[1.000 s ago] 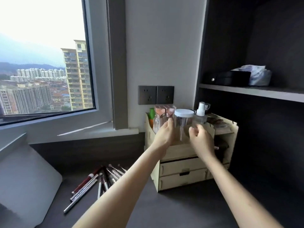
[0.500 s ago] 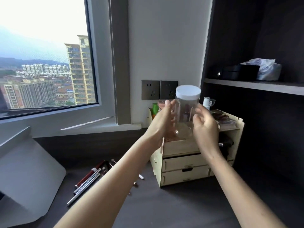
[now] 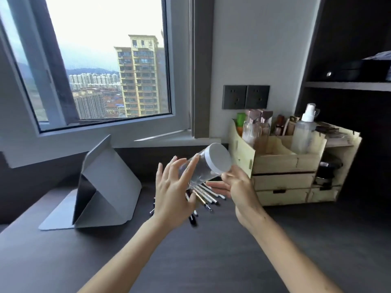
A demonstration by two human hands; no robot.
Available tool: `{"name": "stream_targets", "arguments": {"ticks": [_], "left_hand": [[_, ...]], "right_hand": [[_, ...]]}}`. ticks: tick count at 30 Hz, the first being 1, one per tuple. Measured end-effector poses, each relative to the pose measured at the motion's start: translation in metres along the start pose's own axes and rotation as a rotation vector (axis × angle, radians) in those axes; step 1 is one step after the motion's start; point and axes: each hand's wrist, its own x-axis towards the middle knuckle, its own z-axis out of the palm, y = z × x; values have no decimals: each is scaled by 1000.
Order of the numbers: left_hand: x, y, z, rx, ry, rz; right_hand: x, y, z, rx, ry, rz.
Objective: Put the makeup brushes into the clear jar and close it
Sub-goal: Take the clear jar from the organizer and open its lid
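Observation:
The clear jar with its white lid on is in the air above the dark desk, tilted with the lid up and to the right. My left hand presses against its left side with fingers spread. My right hand supports it from below and to the right, near the lid. Several makeup brushes lie in a loose pile on the desk right under the jar, partly hidden by my hands.
A wooden organiser with drawers, bottles and a spray bottle stands at the right against the wall. A grey folded tablet stand sits at the left. Dark shelves rise at the right; a window is behind.
Both hands carried the jar from above the organiser down and left, over the brushes, and tilted it. The view turned left and downward.

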Motion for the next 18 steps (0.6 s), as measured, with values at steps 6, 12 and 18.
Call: {"name": "stream_targets", "arguments": {"ticks": [6, 12, 18], "left_hand": [[-41, -53, -19, 115, 60, 29], [-46, -77, -26, 268, 35, 156], [-40, -68, -41, -45, -140, 127]], "right_hand": [[-8, 34, 34, 65, -259, 292], [-1, 33, 45, -183, -339, 159], [3, 31, 34, -644, -297, -216]]}}
